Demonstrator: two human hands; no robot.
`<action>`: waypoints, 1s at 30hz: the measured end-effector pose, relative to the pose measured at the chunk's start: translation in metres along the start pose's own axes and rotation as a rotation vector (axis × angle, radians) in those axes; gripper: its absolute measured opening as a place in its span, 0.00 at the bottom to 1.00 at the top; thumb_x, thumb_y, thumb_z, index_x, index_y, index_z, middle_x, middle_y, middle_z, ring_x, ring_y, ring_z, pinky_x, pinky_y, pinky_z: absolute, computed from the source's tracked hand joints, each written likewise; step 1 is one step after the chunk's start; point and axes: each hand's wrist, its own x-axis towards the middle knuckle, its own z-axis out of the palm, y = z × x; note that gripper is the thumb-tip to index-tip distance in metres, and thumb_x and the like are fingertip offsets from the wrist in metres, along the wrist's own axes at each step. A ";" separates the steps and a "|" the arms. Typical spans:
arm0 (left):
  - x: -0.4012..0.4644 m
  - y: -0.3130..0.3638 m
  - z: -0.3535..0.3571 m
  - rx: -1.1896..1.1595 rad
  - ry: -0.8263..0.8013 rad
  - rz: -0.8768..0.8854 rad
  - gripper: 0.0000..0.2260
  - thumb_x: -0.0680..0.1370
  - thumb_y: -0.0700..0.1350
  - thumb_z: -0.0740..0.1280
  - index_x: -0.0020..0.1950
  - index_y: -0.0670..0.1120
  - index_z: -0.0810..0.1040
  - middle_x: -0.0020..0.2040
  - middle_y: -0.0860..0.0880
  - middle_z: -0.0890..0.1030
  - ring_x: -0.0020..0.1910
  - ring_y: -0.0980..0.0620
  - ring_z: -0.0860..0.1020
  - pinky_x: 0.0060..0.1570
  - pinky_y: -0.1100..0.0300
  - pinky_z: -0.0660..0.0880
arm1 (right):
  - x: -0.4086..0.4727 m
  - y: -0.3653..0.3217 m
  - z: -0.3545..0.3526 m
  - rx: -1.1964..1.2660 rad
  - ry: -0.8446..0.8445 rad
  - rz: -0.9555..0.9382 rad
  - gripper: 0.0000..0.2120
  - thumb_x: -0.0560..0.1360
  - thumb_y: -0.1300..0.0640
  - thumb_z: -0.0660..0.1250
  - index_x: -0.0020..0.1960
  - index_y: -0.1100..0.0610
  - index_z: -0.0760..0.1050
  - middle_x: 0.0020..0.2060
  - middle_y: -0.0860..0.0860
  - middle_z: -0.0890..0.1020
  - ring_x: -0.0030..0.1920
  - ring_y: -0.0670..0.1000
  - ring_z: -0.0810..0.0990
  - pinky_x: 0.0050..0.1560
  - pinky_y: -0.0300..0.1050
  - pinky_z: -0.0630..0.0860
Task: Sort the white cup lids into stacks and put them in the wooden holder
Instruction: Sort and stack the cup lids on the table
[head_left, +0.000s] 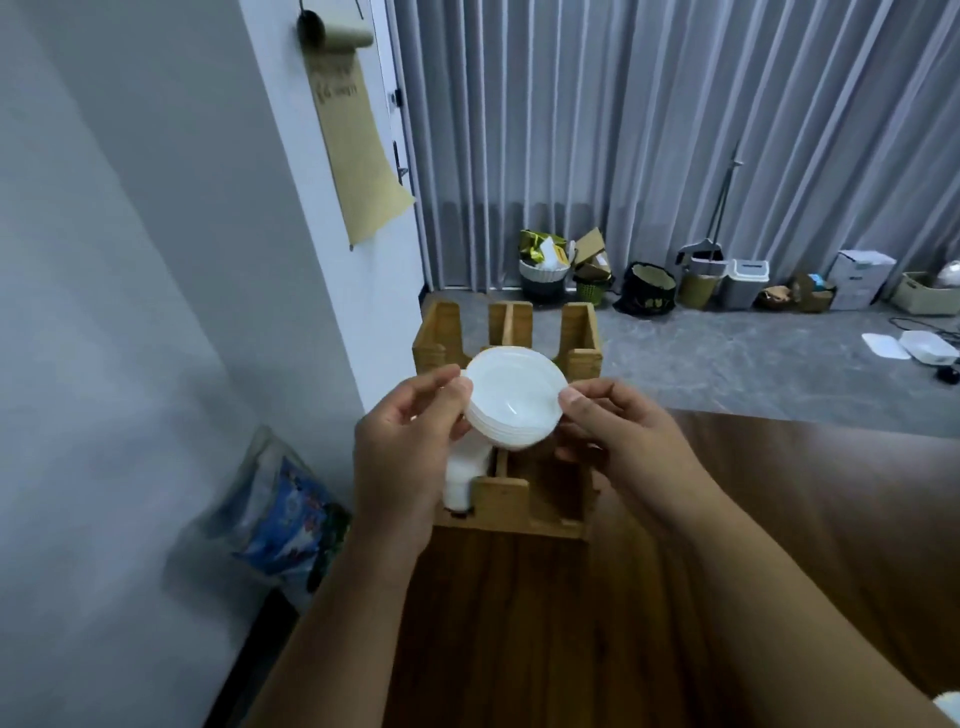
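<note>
White cup lids (514, 397), stacked, are pinched at the rim between left hand (402, 452) and right hand (623, 447) above the wooden holder (582, 338); lowering into a slot likely comes next.

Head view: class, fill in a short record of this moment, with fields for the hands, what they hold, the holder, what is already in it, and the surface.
left hand: grips the left rim of the lid stack
right hand: pinches the right rim of the same stack
lid stack: white, held above the holder, tilted toward the camera
holder: wooden, slotted walls, central divider, stands on the table
left compartment: white stack already inside
right compartment: contents hidden by the hands
table: dark wood
</note>
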 end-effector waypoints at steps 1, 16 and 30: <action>0.013 0.003 -0.006 -0.012 0.030 0.011 0.05 0.79 0.50 0.78 0.50 0.61 0.90 0.51 0.57 0.89 0.53 0.57 0.87 0.47 0.60 0.85 | 0.010 -0.003 0.010 -0.010 -0.007 -0.015 0.14 0.78 0.47 0.76 0.60 0.53 0.84 0.50 0.51 0.90 0.51 0.51 0.90 0.49 0.43 0.85; 0.091 -0.029 -0.040 0.078 -0.004 -0.149 0.12 0.78 0.51 0.79 0.58 0.47 0.89 0.52 0.53 0.90 0.52 0.53 0.89 0.52 0.57 0.86 | 0.094 0.026 0.045 -0.217 0.035 0.010 0.12 0.76 0.43 0.79 0.52 0.51 0.87 0.47 0.48 0.90 0.52 0.54 0.89 0.55 0.50 0.87; 0.071 -0.037 -0.039 0.245 0.012 -0.137 0.09 0.84 0.58 0.69 0.59 0.58 0.86 0.51 0.61 0.87 0.52 0.56 0.84 0.47 0.61 0.83 | 0.089 0.033 0.050 -0.094 0.059 0.140 0.12 0.78 0.47 0.79 0.54 0.55 0.86 0.49 0.49 0.90 0.56 0.56 0.89 0.52 0.51 0.88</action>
